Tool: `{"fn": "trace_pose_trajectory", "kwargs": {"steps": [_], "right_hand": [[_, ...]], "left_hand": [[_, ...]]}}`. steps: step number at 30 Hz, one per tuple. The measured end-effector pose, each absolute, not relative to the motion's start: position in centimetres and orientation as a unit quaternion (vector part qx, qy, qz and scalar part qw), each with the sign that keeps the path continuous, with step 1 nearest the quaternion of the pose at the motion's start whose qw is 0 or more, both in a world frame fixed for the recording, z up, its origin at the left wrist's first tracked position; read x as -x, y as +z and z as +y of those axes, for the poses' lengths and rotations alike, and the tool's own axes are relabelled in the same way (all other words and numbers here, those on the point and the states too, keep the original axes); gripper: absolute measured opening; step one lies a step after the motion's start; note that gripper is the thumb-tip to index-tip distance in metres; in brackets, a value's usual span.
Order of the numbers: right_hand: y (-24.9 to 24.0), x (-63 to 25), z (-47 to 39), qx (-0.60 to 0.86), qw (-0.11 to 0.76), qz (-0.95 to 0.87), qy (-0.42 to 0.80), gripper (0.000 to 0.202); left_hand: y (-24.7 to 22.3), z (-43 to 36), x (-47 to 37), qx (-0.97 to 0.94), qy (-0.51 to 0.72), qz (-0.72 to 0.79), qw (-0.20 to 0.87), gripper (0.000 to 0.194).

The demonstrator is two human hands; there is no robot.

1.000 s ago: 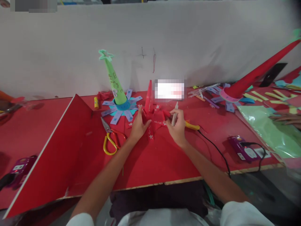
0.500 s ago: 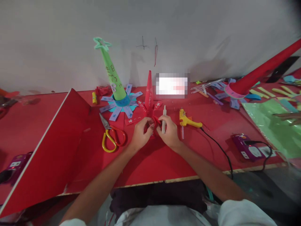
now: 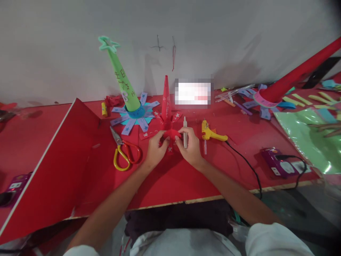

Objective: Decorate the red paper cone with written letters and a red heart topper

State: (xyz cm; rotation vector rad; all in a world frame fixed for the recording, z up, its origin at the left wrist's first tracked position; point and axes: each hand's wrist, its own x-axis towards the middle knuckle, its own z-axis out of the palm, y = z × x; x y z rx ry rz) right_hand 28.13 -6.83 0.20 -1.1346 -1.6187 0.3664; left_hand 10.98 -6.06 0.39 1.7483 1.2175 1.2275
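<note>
At lower centre, my left hand [image 3: 157,146] and right hand [image 3: 189,146] pinch a curved red paper piece [image 3: 172,133] between thumbs and fingers, its long axis running left to right; the right also holds a white pen [image 3: 185,132], tip up. Beyond stands a slender red paper cone [image 3: 166,101], apex upward, between yellow-and-red-handled scissors [image 3: 123,149] and a yellow glue gun [image 3: 213,134].
</note>
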Motion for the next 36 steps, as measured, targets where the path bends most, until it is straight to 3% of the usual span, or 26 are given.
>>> {"fn": "trace_pose_trajectory", "kwargs": {"steps": [6,14,18,21,27,30,33,36], "right_hand": [[-0.1,-28.5,-6.5,0.463,0.555,-0.652,0.228,0.012],[0.1,-28.9,-6.5,0.430,0.504,-0.713,0.230,0.017],[-0.4,-29.2,-6.3,0.412,0.479,-0.749,0.200,0.021],[-0.4,-29.8,-6.0,0.455,0.426,-0.770,0.138,0.025],[0.3,-31.7,-5.3,0.570,0.196,-0.797,-0.033,0.049],[0.3,-32.3,-5.1,0.578,0.124,-0.804,-0.062,0.054],[0.4,-32.4,-5.1,0.588,0.102,-0.800,-0.061,0.061],[0.7,-32.2,-5.3,0.600,0.146,-0.785,-0.043,0.066]], "left_hand": [[-0.2,-5.2,-10.4,-0.642,0.496,0.447,0.377,0.031],[1.0,-5.1,-9.6,-0.735,0.457,0.422,0.270,0.019],[0.9,-4.9,-9.3,-0.736,0.440,0.433,0.279,0.018],[0.4,-4.7,-9.1,-0.708,0.445,0.452,0.311,0.020],[-0.5,-3.9,-8.9,-0.599,0.528,0.451,0.399,0.025],[-0.7,-3.7,-8.9,-0.592,0.543,0.444,0.397,0.024],[-0.4,-3.9,-8.6,-0.621,0.541,0.446,0.351,0.019],[0.8,-4.7,-7.1,-0.628,0.542,0.453,0.328,0.015]]}}
